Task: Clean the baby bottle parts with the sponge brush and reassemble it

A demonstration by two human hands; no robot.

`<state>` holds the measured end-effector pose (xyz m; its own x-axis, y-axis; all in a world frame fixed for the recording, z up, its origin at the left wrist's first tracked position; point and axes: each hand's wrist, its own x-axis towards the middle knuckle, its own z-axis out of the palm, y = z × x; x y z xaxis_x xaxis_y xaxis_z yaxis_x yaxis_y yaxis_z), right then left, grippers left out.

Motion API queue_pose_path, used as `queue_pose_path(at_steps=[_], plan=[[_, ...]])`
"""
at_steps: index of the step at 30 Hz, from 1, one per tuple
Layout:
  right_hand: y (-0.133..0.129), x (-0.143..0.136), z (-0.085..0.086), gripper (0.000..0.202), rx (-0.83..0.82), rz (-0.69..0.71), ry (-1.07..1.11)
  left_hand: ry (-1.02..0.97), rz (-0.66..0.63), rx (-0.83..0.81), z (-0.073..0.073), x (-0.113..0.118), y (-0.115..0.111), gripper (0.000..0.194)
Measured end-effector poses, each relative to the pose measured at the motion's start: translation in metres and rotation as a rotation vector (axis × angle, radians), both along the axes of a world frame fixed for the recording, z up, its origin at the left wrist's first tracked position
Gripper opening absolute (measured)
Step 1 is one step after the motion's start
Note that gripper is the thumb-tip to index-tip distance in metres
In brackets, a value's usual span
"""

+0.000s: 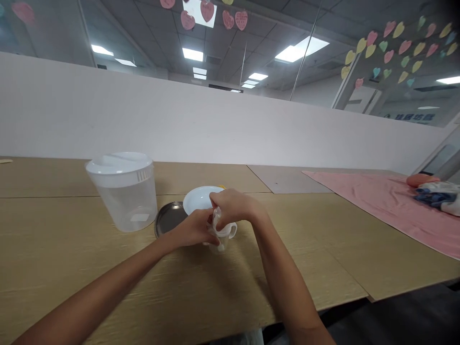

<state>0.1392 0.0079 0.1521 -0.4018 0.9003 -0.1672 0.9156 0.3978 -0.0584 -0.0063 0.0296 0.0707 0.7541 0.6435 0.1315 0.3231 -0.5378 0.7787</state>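
Observation:
A small clear cup (222, 243) with a white handle at its right stands on the table, just below my hands. My left hand (196, 229) is closed at the cup's left side, its thumb against the cup. Above it, my right hand (232, 207) is closed on a small clear item (216, 218) held over the cup; what that item is, I cannot make out. Behind my hands sits a white bowl (200, 197), its right part hidden by my right hand. A dark round metal tray (170, 218) lies left of the bowl, partly covered by it.
A large translucent bucket with a white lid (126, 191) stands at the left on the wooden table (89, 268). A pink cloth (381, 199) covers the right side, with bundled fabric (436, 194) on it. Beyond the table runs a white wall (201, 124).

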Motion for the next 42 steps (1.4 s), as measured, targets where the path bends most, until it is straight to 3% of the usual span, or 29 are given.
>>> queue_pose_path(at_steps=[11,21,31,37,42], plan=[[0.01,0.007,-0.005,0.046,-0.089,-0.009,0.085,0.054,0.017,-0.053,-0.001,0.003,0.003,0.034],[0.015,0.017,-0.001,0.055,-0.318,-0.018,0.239,0.053,-0.005,-0.045,-0.001,0.0,0.004,0.038],[0.019,0.022,-0.001,0.055,-0.36,-0.034,0.35,0.039,0.002,-0.029,-0.001,-0.001,0.004,0.037],[0.017,0.024,0.001,0.054,-0.308,-0.034,0.335,0.072,0.028,-0.023,-0.001,0.0,0.002,0.041],[0.012,0.029,0.003,0.049,-0.107,0.001,0.206,0.081,0.044,0.005,0.0,0.006,-0.001,0.036]])
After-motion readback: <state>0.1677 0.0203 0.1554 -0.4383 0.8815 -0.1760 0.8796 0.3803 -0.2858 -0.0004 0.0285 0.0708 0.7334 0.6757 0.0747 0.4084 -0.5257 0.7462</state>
